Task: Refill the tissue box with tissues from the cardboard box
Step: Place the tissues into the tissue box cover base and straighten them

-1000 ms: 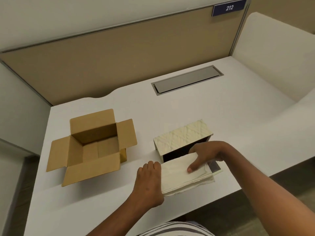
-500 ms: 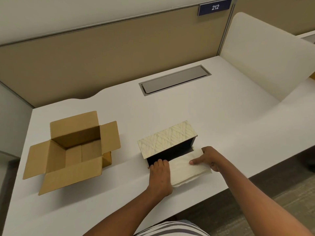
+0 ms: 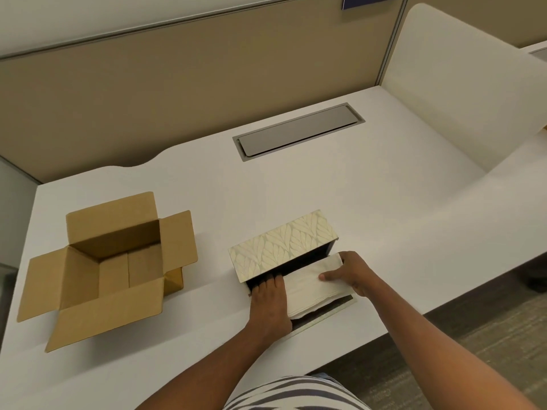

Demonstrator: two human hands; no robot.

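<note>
Stack of white folded tissues (image 3: 313,287) pushed deeper into cream leaf-patterned tissue box (image 3: 281,241) (half still out) | left hand (image 3: 270,303), right hand (image 3: 350,273) pressing it flat; brown cardboard box (image 3: 115,261) emptied

Both bare forearms reaching forward and converging, left hand (image 3: 270,303) palm-down with fingers extended flat and tips tucked out of sight, right hand (image 3: 350,273) angled inward from the right, thumb pointing left, fingers curled over the far side.
</note>
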